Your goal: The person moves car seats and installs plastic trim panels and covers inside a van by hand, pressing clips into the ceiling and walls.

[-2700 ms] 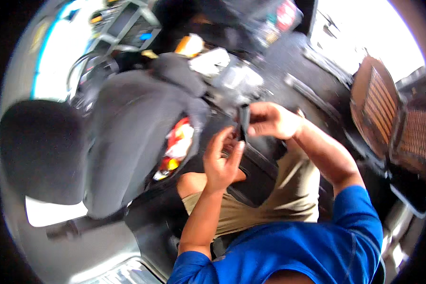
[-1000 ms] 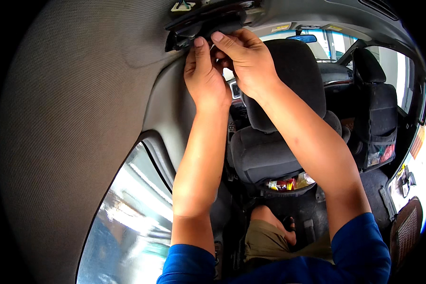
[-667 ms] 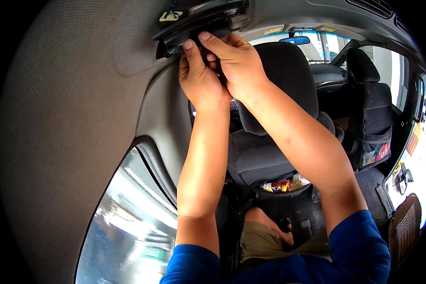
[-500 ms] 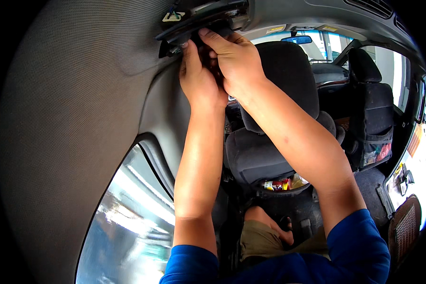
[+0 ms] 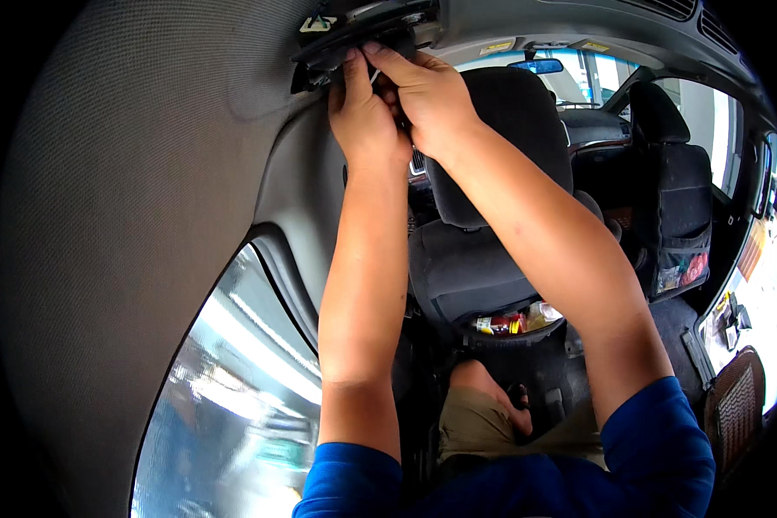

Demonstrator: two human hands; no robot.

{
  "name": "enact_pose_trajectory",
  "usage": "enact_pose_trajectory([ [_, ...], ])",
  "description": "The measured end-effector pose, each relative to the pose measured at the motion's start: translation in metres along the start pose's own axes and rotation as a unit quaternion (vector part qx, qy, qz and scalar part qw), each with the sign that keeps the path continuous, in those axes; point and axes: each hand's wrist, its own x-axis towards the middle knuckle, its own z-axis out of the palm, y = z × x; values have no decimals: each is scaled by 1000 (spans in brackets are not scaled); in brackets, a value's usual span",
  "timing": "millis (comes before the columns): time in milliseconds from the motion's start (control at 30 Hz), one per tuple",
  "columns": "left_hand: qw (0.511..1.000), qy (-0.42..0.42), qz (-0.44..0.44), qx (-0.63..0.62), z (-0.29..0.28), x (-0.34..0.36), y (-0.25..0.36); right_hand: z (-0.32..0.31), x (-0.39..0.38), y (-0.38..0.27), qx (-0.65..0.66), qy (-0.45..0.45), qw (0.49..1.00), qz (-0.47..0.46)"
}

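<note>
Both of my hands are raised to a dark glossy panel (image 5: 341, 43) that hangs tilted from an opening in the car's ceiling. My left hand (image 5: 363, 125) is closed, its thumb pressed to the panel's lower side. Right beside it, my right hand (image 5: 432, 99) also grips the panel's underside, thumb tip close to the other thumb. A short pale strip shows between the two hands; what it is I cannot tell. Most of the curled fingers are hidden behind the palms. Just above the panel, a small white connector (image 5: 318, 24) with wires sits in the opening.
Grey ribbed headlining (image 5: 129, 155) curves down the left, above a side window (image 5: 233, 388). A dark front seat (image 5: 501, 147) stands ahead, its back pocket holding a bottle (image 5: 501, 324). Another seat (image 5: 686, 198) with a mesh pocket is at the right.
My left thumb has slid up and right along the panel, closer to my right thumb. A pale strip now shows between the hands. The whole view has shifted slightly.
</note>
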Motion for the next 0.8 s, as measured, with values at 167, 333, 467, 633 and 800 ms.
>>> enact_pose_trajectory([
  [167,986,-135,-46,-81,-33,14,-2,19,-4,-2,-7,70,998,-1],
  [333,996,-76,-22,-47,-19,6,-11,-8,-21,-12,-70,28,997,16],
  [467,996,-81,17,-41,-20,5,-9,-59,-92,-30,-169,-46,983,53],
  [633,994,-100,39,-28,-12,0,-19,-199,-210,-82,-399,94,908,83],
  [800,990,-117,28,-66,-29,-28,-22,-418,-371,-172,-492,491,719,13],
])
